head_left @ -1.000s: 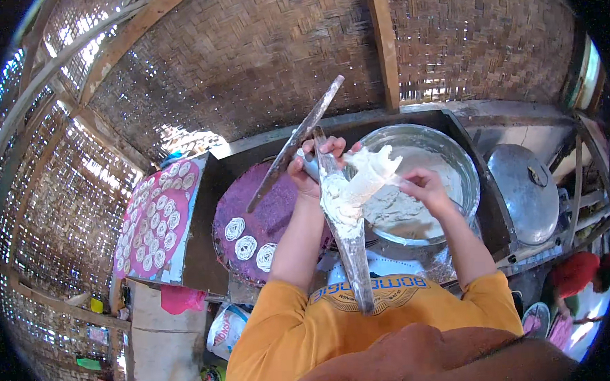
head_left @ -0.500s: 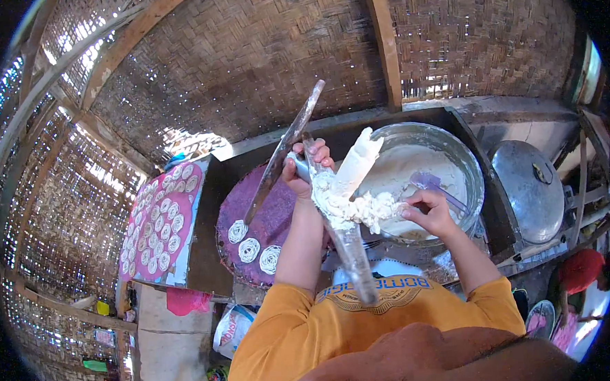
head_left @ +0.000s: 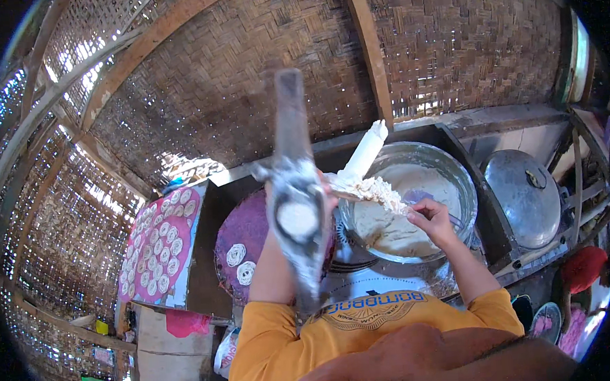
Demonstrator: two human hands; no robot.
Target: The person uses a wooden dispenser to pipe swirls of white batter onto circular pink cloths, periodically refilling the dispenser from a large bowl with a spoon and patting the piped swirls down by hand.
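My left hand (head_left: 330, 195), mostly hidden, is closed around a long wooden hand press (head_left: 293, 150) raised before my chest and blurred by motion. White dough fills a round opening in the press's middle. From behind it, toward the upper right, juts a dough-coated cylinder (head_left: 368, 150), seemingly the press's plunger. Lumpy white dough (head_left: 382, 192) clings along the piece at the cylinder's base. My right hand (head_left: 433, 222) pinches the end of this dough, over a large metal basin (head_left: 465, 175) of dough. A translucent purple scraper (head_left: 416, 196) lies in the basin.
Left of the basin, a round purple mat (head_left: 246, 221) bears coiled white noodle rounds (head_left: 236, 254). Another pink sheet (head_left: 140, 258) farther left carries many coils. A lidded metal pot (head_left: 524, 196) stands right. A person in red (head_left: 585, 269) is at lower right.
The press has turned in my left hand, so its dough-filled opening now shows. Its long arms have swung upright. My right hand still pinches the dough, slightly lower over the basin.
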